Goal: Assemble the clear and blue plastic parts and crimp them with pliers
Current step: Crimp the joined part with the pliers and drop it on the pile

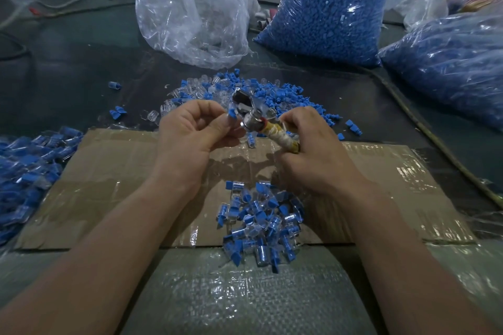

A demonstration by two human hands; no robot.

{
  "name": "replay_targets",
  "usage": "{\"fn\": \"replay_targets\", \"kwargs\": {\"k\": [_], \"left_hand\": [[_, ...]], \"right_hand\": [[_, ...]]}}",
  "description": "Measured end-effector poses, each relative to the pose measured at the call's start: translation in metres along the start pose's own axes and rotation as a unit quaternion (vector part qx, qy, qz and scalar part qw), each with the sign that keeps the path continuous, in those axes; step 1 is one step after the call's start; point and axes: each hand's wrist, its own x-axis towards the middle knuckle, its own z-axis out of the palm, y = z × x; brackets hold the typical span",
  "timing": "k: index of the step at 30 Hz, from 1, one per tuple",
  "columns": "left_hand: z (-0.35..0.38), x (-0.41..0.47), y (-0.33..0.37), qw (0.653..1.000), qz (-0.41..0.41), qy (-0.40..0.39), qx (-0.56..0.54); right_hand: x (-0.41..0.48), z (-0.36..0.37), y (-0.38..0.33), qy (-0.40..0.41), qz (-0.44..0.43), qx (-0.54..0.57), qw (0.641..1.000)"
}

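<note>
- Head view, far left: heap of joined parts [32, 160] lies on the surface [81, 76], cut off by the frame edge.
- Centre-left: left hand [187, 133] pinches a blue part [232, 113] between thumb and forefinger, held against the pliers [246, 109] head. Its clear half is hard to make out.
- Centre-right: right hand [313, 149] grips the taped handles.
- Risk: the left hand sits just beside the jaws. An early squeeze could nip skin, and a skewed part could crimp crooked or slip out.
- Jaw opening cannot be determined because of glare and blur.
</note>
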Motion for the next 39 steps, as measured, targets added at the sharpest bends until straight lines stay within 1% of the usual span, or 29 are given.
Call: {"fn": "replay_targets", "kwargs": {"k": [11, 14, 18, 24, 30, 35, 39], "left_hand": [[0.001, -0.002, 0.002, 1.000, -0.001, 0.012, 0.024], [0.001, -0.002, 0.001, 0.999, 0.018, 0.014, 0.046], [0.002, -0.002, 0.000, 0.992, 0.058, 0.023, 0.109], [0.002, -0.003, 0.001, 0.987, 0.075, 0.021, 0.143], [0.003, -0.005, 0.004, 0.986, 0.076, 0.022, 0.145], [0.003, -0.003, 0.003, 0.988, 0.066, 0.022, 0.138], [0.001, -0.003, 0.004, 0.991, 0.058, 0.017, 0.120]], "right_hand": [[0.000, 0.003, -0.003, -0.030, -0.004, -0.020, 0.999], [0.000, 0.003, -0.006, -0.031, -0.010, -0.040, 0.999], [-0.001, 0.001, -0.011, -0.025, -0.013, -0.025, 0.999], [-0.002, 0.001, -0.011, -0.024, -0.010, -0.008, 1.000], [-0.003, 0.001, -0.011, -0.012, -0.010, -0.009, 1.000], [-0.002, 0.004, -0.009, -0.028, 0.003, -0.002, 1.000], [-0.001, 0.000, -0.004, -0.025, -0.008, 0.004, 1.000]]}}
